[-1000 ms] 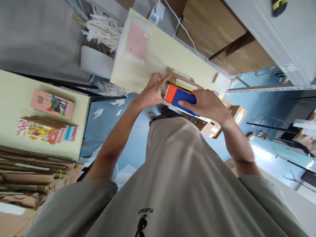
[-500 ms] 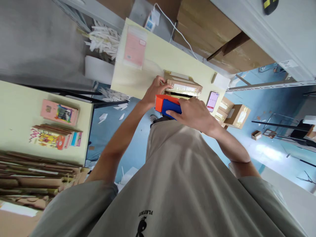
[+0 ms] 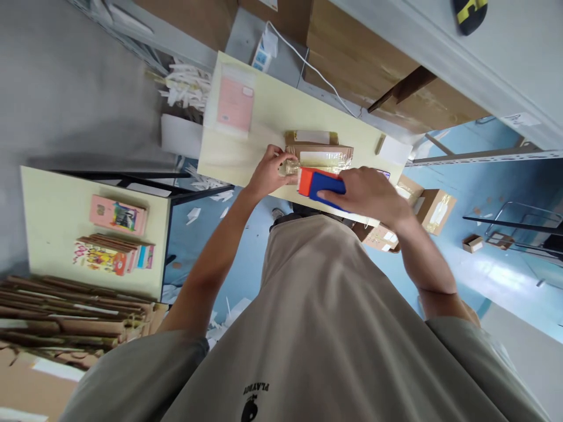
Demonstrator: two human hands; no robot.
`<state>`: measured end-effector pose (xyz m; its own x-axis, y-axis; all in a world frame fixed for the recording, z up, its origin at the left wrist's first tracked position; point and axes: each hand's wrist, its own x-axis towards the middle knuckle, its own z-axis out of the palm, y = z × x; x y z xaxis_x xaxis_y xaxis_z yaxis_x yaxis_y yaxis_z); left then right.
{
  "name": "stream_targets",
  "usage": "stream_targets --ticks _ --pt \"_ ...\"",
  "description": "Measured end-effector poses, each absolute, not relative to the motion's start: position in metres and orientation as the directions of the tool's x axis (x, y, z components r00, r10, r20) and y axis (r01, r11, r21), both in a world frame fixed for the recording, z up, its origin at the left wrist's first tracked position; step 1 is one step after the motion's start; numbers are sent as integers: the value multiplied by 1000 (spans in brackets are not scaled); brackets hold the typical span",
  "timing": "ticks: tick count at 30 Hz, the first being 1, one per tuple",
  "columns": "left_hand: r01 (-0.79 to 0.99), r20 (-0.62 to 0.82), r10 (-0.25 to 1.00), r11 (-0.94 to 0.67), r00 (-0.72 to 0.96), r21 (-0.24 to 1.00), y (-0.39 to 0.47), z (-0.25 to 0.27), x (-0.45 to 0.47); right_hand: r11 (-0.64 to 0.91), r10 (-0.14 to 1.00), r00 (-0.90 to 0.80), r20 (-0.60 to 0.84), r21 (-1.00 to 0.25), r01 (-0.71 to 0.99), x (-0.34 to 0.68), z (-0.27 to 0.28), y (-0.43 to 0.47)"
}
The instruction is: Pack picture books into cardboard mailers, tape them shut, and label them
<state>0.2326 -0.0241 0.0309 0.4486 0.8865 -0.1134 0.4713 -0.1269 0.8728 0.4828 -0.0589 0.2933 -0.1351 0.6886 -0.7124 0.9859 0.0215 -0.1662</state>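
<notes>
My right hand [image 3: 369, 193] is wrapped round an orange-and-blue tape dispenser [image 3: 328, 189], held at the near side of a small cardboard box [image 3: 325, 157]. The box lies on the pale yellow table and has shiny clear tape and a white label on it. At its left end my left hand [image 3: 269, 172] grips with curved fingers, and a piece of clear tape [image 3: 288, 167] shows between them. Behind the box sits another taped parcel [image 3: 311, 138]. The dispenser and my right hand cover part of the box's near edge.
A pink booklet [image 3: 235, 105] lies on the table's left part, and a white box [image 3: 394, 149] stands at the right end. A phone [image 3: 385, 174] is mostly hidden by my right hand. Books [image 3: 118, 215] and flattened cardboard [image 3: 65, 316] are on the left table. Large cartons [image 3: 356, 53] stand behind.
My right hand has moved right with the tape dispenser, partly covering the phone. My left hand stays at the box's left end, where clear tape now shows. The view has shifted slightly.
</notes>
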Motion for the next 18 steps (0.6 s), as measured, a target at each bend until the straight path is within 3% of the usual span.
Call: stream_targets --ticks 6,12,18 --pt "519 -216 863 -61 457 852 -22 34 236 -76 591 -98 -801 -176 981 559 246 -14" --pt "524 -267 887 34 377 851 -27 36 243 -90 611 -130 -781 -231 969 574 203 9" --pt "505 -289 951 198 108 840 -46 46 278 -58 632 -117 -766 -197 979 573 180 16"
